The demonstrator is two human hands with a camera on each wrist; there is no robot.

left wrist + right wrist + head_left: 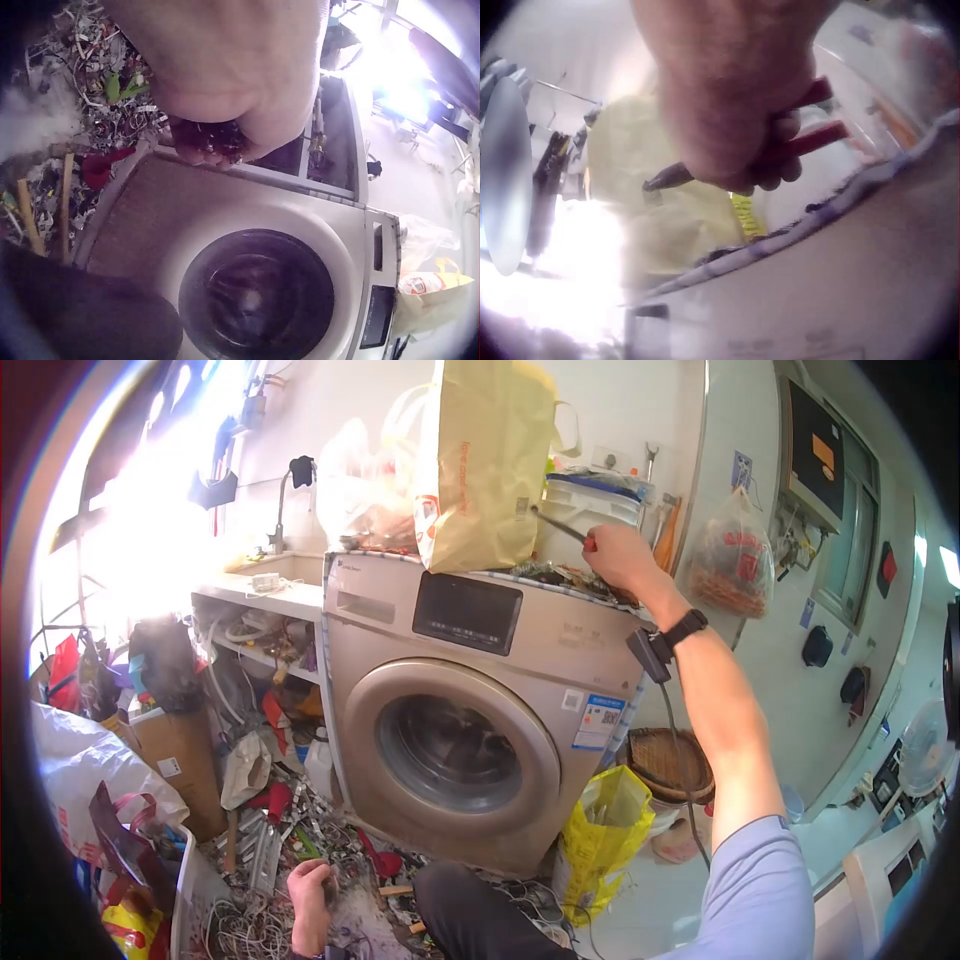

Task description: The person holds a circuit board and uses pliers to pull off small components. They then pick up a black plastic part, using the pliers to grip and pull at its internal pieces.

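My right hand (625, 565) is raised over the top of a washing machine (350, 650) and grips a pair of red-handled pliers (810, 142). Their dark nose points left, overlapping the yellow paper bag (490, 480) in the head view. Low down in front of the machine is my left hand (309, 900), above a floor strewn with scraps. Its fingers curl round a handful of small dark bits (214, 139) with shiny specks, partly hidden by the palm in the left wrist view.
A white plastic bag (360, 490) and a lidded tub (590, 500) stand on the machine. A yellow bag (605, 830) and a wicker-topped bucket (670, 765) are at its right. Scraps and a red scoop-like piece (380, 855) lie on the floor. A cable hangs from the right wrist.
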